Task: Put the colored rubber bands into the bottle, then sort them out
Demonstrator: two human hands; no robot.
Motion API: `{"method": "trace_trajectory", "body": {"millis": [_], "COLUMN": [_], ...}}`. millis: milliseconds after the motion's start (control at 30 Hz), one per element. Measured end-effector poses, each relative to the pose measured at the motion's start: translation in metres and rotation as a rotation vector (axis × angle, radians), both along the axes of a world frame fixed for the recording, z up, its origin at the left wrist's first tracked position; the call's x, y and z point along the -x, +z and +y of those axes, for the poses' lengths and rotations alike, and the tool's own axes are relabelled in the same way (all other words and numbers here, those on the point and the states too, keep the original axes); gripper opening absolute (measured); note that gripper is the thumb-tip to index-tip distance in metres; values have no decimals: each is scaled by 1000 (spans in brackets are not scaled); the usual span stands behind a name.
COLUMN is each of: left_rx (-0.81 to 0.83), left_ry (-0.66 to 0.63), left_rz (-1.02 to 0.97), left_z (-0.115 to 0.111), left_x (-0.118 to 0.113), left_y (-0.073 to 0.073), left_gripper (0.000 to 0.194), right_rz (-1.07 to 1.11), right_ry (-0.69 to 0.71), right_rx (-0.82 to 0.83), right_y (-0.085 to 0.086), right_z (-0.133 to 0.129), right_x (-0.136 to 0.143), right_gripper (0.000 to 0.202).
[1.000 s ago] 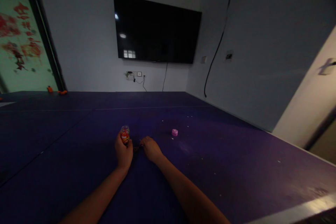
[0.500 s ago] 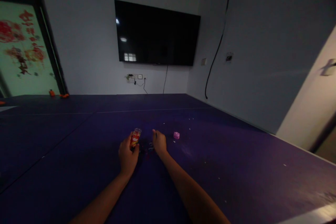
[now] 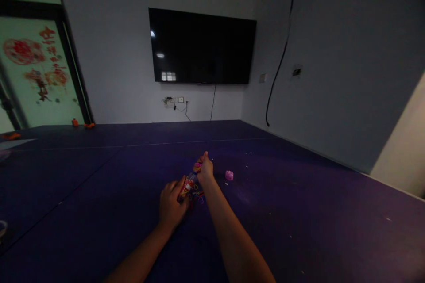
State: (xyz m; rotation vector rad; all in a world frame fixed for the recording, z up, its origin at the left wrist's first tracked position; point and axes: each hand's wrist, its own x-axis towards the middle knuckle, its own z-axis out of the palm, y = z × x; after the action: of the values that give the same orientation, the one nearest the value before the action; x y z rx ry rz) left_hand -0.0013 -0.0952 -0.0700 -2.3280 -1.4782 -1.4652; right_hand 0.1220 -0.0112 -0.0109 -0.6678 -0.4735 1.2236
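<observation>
My left hand is wrapped round a small clear container with red and yellow showing in it, tilted up to the right. At its upper end is my right hand, fingers closed on small pink and orange things whose exact kind I cannot make out. Several small coloured loops lie on the purple surface just below, between the hands. To the right of my right hand sits a small pink object.
Small white specks dot the surface on the right. Orange objects stand near the door at the far left. A large black screen hangs on the wall, and a black cable runs down beside it. A clear round item shows at the left edge.
The container has tilted towards my right hand, and the hands have come together. Pink and orange bits now show at my right fingers. The view has shifted slightly left.
</observation>
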Motion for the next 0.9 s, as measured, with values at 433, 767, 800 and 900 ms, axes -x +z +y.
{"method": "trace_trajectory", "body": {"millis": [433, 767, 800, 900], "left_rx": [-39, -18, -19, -24], "left_ry": [11, 40, 47, 77], "left_rz": [22, 43, 46, 58], "left_z": [-1, 0, 0, 0], "left_x": [2, 1, 1, 1], "left_y": [2, 2, 2, 2], "left_gripper": [49, 50, 49, 49], "right_rz": [-120, -110, -106, -82], "right_ry": [65, 90, 90, 78], "right_rx": [-33, -106, -120, -154], "right_y": [0, -2, -3, -5], "right_z": [-6, -9, -9, -7], "right_x": [6, 7, 7, 10], "right_gripper": [47, 51, 51, 53]}}
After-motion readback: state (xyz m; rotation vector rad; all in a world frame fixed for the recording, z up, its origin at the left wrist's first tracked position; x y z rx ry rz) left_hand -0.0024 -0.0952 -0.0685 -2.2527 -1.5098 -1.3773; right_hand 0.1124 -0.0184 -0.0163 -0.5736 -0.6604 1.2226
